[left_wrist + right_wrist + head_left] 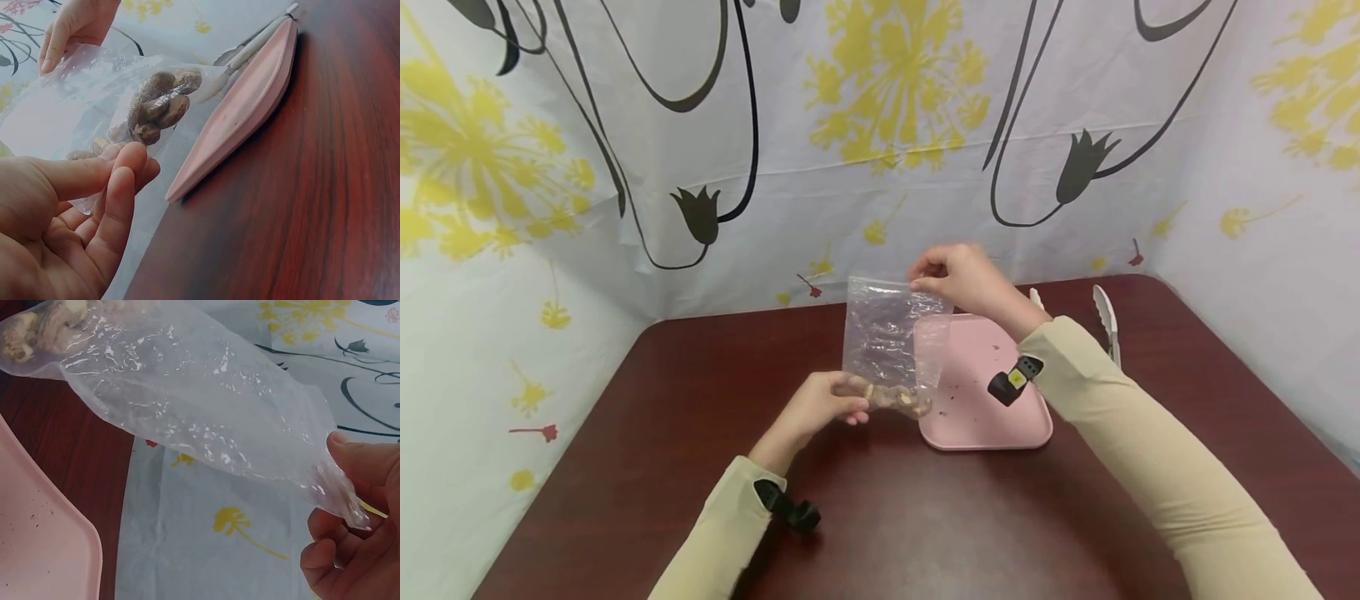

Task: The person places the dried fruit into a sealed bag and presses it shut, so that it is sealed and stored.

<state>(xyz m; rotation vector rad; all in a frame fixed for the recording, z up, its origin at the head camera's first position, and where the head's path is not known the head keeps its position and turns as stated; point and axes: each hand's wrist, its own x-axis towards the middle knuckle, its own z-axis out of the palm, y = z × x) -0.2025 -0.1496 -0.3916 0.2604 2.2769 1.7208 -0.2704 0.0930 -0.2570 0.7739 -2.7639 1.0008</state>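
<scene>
A clear plastic bag [883, 321] hangs above the table, with several brown mushroom-like lumps [156, 103] gathered at its bottom. In the right wrist view, some lumps [62, 328] show pale yellowish parts. My left hand [816, 408] pinches the bag's lower left corner between thumb and fingers, beside the lumps. Higher up, my right hand [966, 279] pinches the bunched upper right corner of the bag. In the right wrist view the plastic is gathered between the right thumb [362, 459] and fingers. Whether the bag's top is sealed cannot be made out.
Behind and right of the bag, a pink tray [985, 429] with small dark crumbs lies on the dark red-brown table [715, 367]. Metal tongs [1106, 317] lie at the tray's far right, partly hidden by the right arm. A patterned white sheet [797, 225] hangs around the table.
</scene>
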